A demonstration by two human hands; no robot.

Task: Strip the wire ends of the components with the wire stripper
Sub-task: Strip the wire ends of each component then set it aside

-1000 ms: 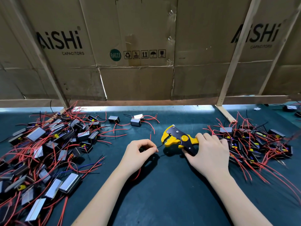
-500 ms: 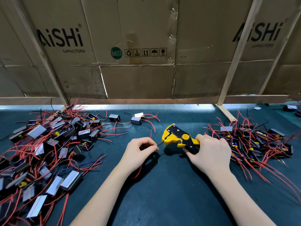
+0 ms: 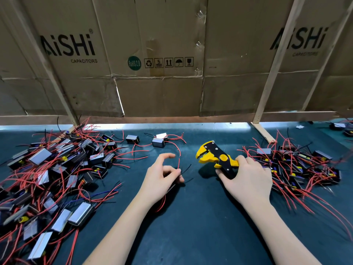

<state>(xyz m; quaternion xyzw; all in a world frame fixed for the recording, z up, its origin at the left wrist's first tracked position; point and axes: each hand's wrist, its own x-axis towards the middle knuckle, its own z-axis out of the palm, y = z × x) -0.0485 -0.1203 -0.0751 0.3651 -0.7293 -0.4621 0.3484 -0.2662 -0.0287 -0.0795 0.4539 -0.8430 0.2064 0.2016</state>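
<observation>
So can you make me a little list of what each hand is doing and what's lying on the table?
left hand: pinches a red wire and a black wire
right hand: grips the yellow and black wire stripper, jaws open, clear of the wires
left pile: many components with red wires
right pile: smaller heap of components
table: dark green mat
behind: cardboard wall

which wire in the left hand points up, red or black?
The red wire: it rises from the left hand; the black wire slants rightward.

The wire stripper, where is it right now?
Head view, right of centre: the wire stripper is held in the right hand, its yellow head open toward the left hand.
</observation>
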